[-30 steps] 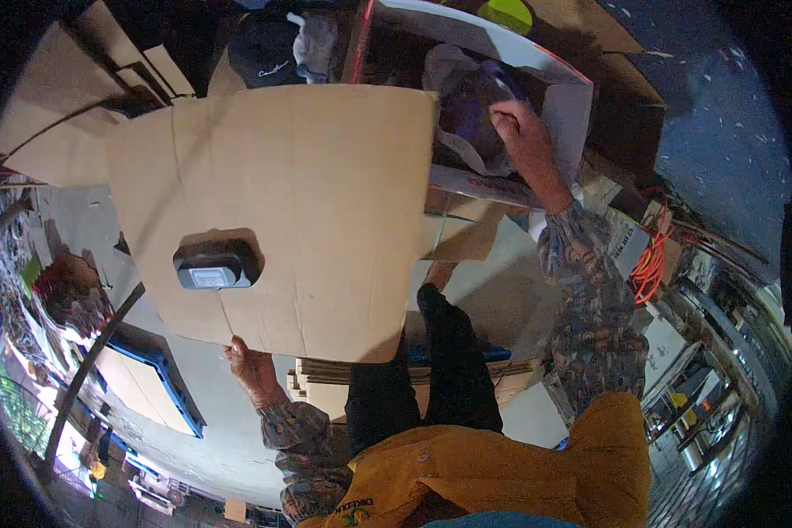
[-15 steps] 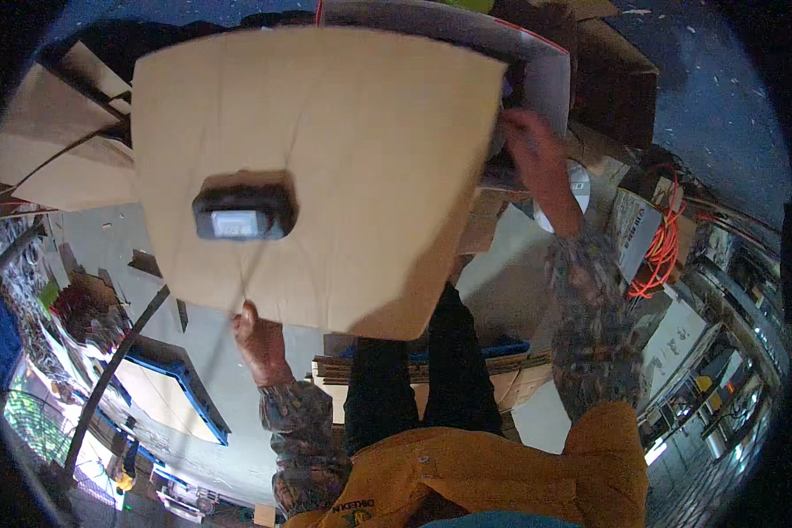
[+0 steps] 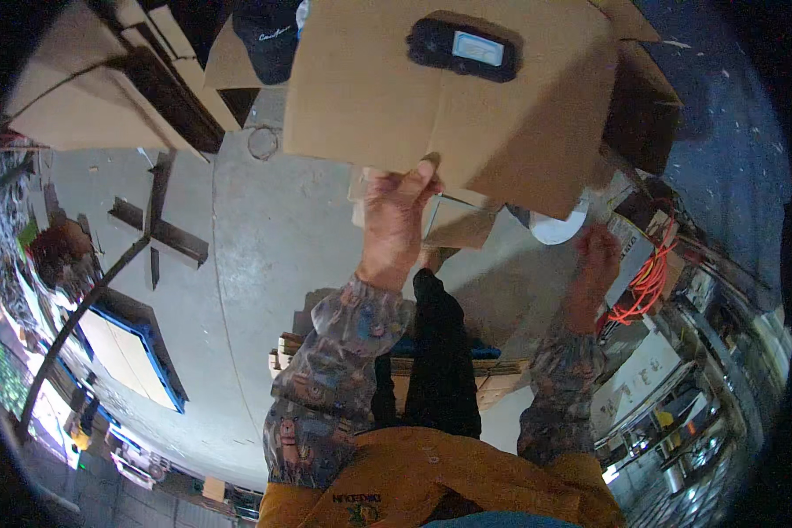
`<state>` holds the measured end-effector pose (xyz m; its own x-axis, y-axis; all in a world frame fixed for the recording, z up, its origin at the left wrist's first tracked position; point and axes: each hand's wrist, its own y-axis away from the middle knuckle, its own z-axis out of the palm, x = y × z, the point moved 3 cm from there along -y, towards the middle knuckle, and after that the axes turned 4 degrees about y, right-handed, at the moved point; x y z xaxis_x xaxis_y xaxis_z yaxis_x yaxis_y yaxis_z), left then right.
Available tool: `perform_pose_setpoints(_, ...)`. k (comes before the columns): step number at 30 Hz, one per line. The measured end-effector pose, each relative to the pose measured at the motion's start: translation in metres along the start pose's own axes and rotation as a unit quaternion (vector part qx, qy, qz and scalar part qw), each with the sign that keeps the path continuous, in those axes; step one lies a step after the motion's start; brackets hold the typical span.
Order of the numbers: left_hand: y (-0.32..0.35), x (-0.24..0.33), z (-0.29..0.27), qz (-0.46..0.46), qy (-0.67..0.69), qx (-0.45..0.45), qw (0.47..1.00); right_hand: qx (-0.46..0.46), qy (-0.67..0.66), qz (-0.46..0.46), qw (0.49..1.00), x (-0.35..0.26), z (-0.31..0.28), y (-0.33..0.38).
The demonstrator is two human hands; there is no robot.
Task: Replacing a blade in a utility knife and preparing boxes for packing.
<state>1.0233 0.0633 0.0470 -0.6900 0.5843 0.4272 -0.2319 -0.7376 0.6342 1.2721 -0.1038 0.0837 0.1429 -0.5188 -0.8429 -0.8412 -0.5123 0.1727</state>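
My left hand pinches the near edge of a large brown cardboard sheet, thumb on top. The sheet runs off the upper edge of the view. Toward its far part shows a dark rounded oblong thing with a pale rectangle on it; whether it lies on the sheet or shows through a cut-out I cannot tell. My right hand is apart from the sheet, below its right corner and beside a printed carton. Its fingers are blurred and dim.
Under the sheet lie a white round thing and a smaller cardboard piece. An orange cable coil is at the right. Cardboard leans at the far left, near a metal stand. Stacked cardboard lies by my legs.
The sheet has swung away and to the right, with my left hand following its near edge. My right hand has come off its right side and dropped nearer to me.
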Motion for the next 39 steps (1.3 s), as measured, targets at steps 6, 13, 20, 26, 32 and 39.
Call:
perform_pose_setpoints(6, 0.003, -0.013, -0.009, 0.041, -0.038, -0.010, 0.998, -0.125, -0.038, 0.053, 0.990, 0.043, 0.016, 0.027)
perform_pose_setpoints(13, 0.070, -0.036, -0.138, 0.083, -0.191, 0.112, 0.972, -0.305, 0.052, 0.118, 0.944, 0.077, 0.041, 0.063)
perform_pose_setpoints(20, 0.210, -0.102, -0.267, 0.046, -0.128, 0.306, 0.942, -0.510, 0.176, 0.180, 0.822, 0.157, 0.062, 0.107)
perform_pose_setpoints(26, 0.243, -0.135, -0.327, 0.129, 0.029, 0.402, 0.906, -0.592, 0.213, 0.173, 0.758, 0.183, 0.145, 0.116)
perform_pose_setpoints(32, 0.334, -0.124, -0.390, 0.180, 0.131, 0.427, 0.876, -0.631, 0.261, 0.145, 0.716, 0.167, 0.180, 0.219)
perform_pose_setpoints(39, 0.417, -0.102, -0.428, 0.213, 0.199, 0.477, 0.829, -0.703, 0.251, 0.124, 0.653, 0.119, 0.232, 0.323)
